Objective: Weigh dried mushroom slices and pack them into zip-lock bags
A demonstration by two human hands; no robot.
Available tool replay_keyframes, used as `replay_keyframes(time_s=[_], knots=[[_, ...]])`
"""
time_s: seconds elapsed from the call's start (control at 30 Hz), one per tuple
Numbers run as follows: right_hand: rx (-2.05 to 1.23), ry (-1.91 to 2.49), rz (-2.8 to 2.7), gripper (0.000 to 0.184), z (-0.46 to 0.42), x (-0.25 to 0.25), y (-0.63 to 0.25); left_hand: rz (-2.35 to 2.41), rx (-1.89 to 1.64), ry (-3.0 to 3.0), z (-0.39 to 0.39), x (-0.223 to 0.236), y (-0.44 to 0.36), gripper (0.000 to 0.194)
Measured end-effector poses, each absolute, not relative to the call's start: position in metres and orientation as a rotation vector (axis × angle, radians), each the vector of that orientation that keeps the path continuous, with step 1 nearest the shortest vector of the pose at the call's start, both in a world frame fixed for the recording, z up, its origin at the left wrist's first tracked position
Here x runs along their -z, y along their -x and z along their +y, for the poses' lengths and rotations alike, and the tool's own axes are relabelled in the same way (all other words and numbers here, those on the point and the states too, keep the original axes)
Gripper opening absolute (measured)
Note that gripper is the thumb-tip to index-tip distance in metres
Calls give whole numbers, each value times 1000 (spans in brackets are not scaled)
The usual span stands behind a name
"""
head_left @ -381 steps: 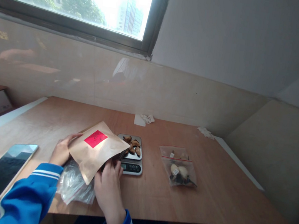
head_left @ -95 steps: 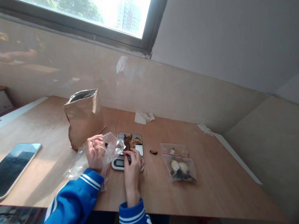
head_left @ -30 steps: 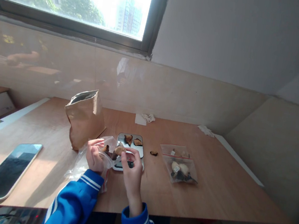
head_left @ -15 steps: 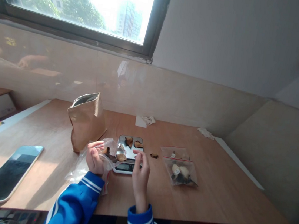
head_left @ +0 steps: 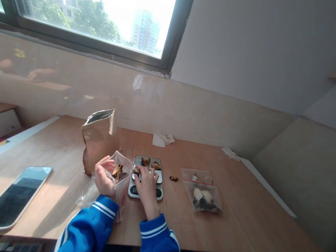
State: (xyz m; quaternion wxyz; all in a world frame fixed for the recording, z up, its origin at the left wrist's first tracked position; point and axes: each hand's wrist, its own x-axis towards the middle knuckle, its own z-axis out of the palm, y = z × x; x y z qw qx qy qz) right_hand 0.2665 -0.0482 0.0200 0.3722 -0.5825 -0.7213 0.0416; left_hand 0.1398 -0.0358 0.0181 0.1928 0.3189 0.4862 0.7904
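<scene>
My left hand is curled round a clear zip bag, its mouth tilted toward the scale. Brown dried mushroom slices lie inside the bag. Over the pan of the small digital scale is my right hand, fingers bent down, with a dried mushroom slice at its fingertips. Two more slices rest at the back of the pan. To the right of the scale, a single dark-edged slice lies on the wood. My right fingers partly cover the pan and display.
An open brown paper bag stands behind my left hand. More clear plastic bags lie under that hand. Filled zip bags are at right, a phone with a cable at left. Crumpled tissue lies by the wall.
Long before, the paper bag was in my hands; now it stands at the back left. Within the last half second my right hand has moved left and down over the pan, reaching a slice.
</scene>
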Motion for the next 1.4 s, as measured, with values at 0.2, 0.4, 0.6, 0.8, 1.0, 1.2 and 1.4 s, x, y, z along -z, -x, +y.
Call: replay_keyframes(time_s=[0.2, 0.4, 0.6, 0.8, 1.0, 1.2, 1.4], knots=[[-145, 1486, -1715, 17, -50, -21, -270, 1351, -2175, -927, -37, -18, -141, 50], [-219, 1274, -1316, 23, -59, -47, -272, 1319, -2178, -949, -37, -18, -143, 47], [-277, 1036, -1599, 28, -69, -70, -264, 1301, -2153, -1058, -38, -15, -144, 47], [-135, 1278, -1543, 39, -39, -32, -274, 1354, -2097, -1140, -39, -14, -143, 49], [-3, 1568, -1766, 41, -21, -7, -286, 1332, -2096, -1152, -36, -9, -141, 47], [41, 1622, -1742, 21, -30, -13, -280, 1341, -2096, -1167, -36, -9, -140, 47], [-21, 1563, -1631, 24, -32, -10, -278, 1373, -2090, -1183, -36, -10, -140, 47]])
